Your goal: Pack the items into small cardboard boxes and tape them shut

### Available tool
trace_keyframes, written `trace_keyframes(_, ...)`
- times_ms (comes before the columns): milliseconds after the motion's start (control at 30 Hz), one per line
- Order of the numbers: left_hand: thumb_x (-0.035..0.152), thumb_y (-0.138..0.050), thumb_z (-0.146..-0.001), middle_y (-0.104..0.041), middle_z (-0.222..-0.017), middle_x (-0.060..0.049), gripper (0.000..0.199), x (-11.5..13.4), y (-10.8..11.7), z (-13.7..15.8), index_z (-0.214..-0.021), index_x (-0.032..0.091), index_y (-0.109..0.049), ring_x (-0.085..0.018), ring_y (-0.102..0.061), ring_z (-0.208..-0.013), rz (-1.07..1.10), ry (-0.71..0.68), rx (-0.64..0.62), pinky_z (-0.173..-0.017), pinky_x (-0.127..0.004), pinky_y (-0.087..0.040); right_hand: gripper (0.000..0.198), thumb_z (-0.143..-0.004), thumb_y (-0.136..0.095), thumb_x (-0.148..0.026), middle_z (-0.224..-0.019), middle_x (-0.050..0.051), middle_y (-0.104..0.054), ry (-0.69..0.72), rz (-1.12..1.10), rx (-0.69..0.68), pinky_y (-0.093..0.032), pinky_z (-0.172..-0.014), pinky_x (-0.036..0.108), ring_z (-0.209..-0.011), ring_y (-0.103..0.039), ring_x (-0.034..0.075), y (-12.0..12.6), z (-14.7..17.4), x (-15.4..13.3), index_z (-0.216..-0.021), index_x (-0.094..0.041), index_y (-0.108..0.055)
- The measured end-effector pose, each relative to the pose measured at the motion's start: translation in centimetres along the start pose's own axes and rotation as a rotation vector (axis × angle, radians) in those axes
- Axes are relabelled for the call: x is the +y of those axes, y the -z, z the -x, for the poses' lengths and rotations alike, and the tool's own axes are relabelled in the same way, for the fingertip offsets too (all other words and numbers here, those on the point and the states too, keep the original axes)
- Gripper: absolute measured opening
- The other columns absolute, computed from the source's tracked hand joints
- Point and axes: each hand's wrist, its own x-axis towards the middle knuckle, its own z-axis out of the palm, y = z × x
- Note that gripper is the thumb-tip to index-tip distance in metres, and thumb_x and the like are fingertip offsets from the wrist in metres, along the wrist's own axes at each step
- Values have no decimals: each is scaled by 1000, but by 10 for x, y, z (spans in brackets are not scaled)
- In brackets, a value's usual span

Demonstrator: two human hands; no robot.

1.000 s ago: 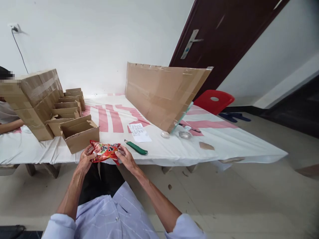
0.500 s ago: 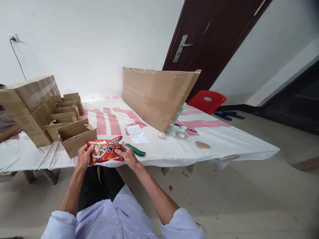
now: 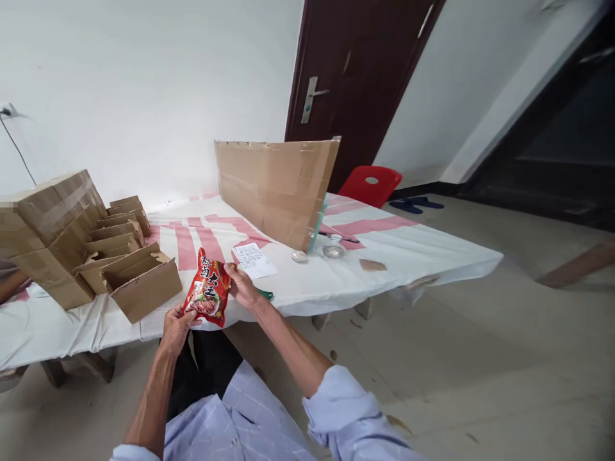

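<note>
A red printed food packet is held up over the front edge of the table, tilted so its lettering runs up and down. My left hand pinches its bottom left corner. On the right side, my right hand grips the packet's upper edge. Behind my right hand, a green-handled tool lies mostly hidden. A sheet of paper with rows of small drawings rests just beyond. To the left of the packet stands an open cardboard box.
More open boxes line up behind, beside stacked closed cartons. A large cardboard panel stands across the table. Small wrapped items and a cardboard scrap lie to its right. A red chair is beyond.
The packet has turned from lying lengthwise to upright, its lettered end now at the top. My left hand has moved down and my right hand up a little. The view has shifted right.
</note>
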Motion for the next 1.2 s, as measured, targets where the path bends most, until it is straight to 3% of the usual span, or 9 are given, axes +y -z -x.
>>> trace_keyframes(133, 39, -104, -55, -82, -88, -9, 53, 1, 1, -1, -92, 12, -79, -23, -78, -73, -9, 38, -63, -64, -30, -64, 58, -68, -93, -65, -97, 8, -83, -34, -44, -17, -60, -87, 41, -86, -76, 26, -11, 9, 24, -100, -19, -77)
trace_keyframes(267, 47, -102, -62, -83, -90, -12, 59, 12, 6, -11, -103, 10, -80, -24, -79, -72, -13, 51, -105, -70, -35, -65, 55, -68, -96, -58, -97, 8, -84, -3, 21, -12, -60, -87, 40, -84, -77, 26, -15, 9, 26, -99, -17, -78)
trace_keyframes(433, 51, -103, -56, -83, -83, -9, 58, 3, 0, -35, -92, 11, -81, -22, -77, -69, 35, -21, -21, -76, -35, -64, 55, -74, -89, -64, -102, 10, -84, -1, 0, -15, -61, -90, 42, -91, -79, 28, -14, 5, 38, -100, -17, -79)
trace_keyframes(567, 48, -104, -53, -82, -80, -12, 58, -18, -3, -46, -90, 8, -83, -24, -77, -66, 50, 5, 44, -70, -37, -64, 60, -61, -96, -63, -93, 11, -84, -47, -32, 81, -63, -85, 42, -83, -79, 28, -5, 1, 60, -94, -15, -79)
trace_keyframes(733, 41, -100, -58, -81, -73, -9, 42, -29, -9, -54, -82, 12, -82, -23, -76, -63, 74, 4, 126, -66, -35, -62, 60, -55, -95, -66, -77, 8, -81, -38, -24, 134, -62, -75, 41, -70, -76, 26, -2, -14, 71, -85, -17, -76)
trace_keyframes(900, 44, -100, -59, -82, -77, -9, 46, -10, -23, -58, -85, 12, -81, -21, -75, -62, 105, -69, 107, -66, -33, -63, 60, -57, -91, -69, -77, 5, -81, 39, -4, 122, -62, -73, 39, -73, -76, 26, -9, -24, 49, -87, -19, -75)
trace_keyframes(1200, 54, -101, -56, -83, -89, -11, 62, 61, -55, -60, -98, 13, -83, -28, -80, -82, 101, -234, -71, -80, -39, -65, 53, -69, -88, -66, -89, 3, -82, 255, 24, 33, -62, -80, 38, -85, -76, 26, -32, -27, -35, -95, -21, -77)
